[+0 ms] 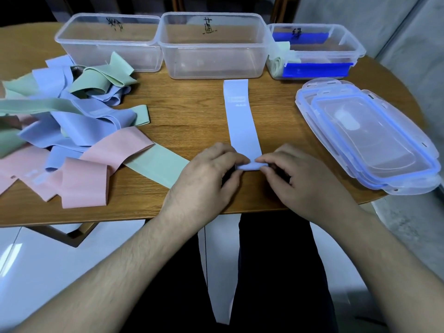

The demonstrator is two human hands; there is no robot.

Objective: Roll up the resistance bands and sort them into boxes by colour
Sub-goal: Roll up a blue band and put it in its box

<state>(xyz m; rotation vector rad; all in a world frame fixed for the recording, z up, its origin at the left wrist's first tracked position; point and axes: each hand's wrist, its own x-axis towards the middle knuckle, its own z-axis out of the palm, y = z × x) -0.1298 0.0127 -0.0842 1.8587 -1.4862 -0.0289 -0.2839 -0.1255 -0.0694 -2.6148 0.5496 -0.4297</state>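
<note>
A: Blue resistance band (241,121) lies flat on the wooden table (192,111), running from 12 o'clock down to the near edge, laid straight so it rolls evenly. Near end is already curled into a small roll.

B: Hands?

A: Left hand (206,174) and right hand (298,174) both pinch that rolled end, fingers curled round it, one at each side to keep the edges square.

B: Material?

A: Thin, matte, stretchy sheet, looks rubbery. Loose pile of bands (67,126), pink, green, blue, at 9 o'clock, tangled.

B: Boxes?

A: Three clear plastic tubs at 12 o'clock: left box (108,42) and middle box (213,44) look empty, right box (314,51) holds green bands. Lids (365,138) stacked at 3 o'clock.
</note>
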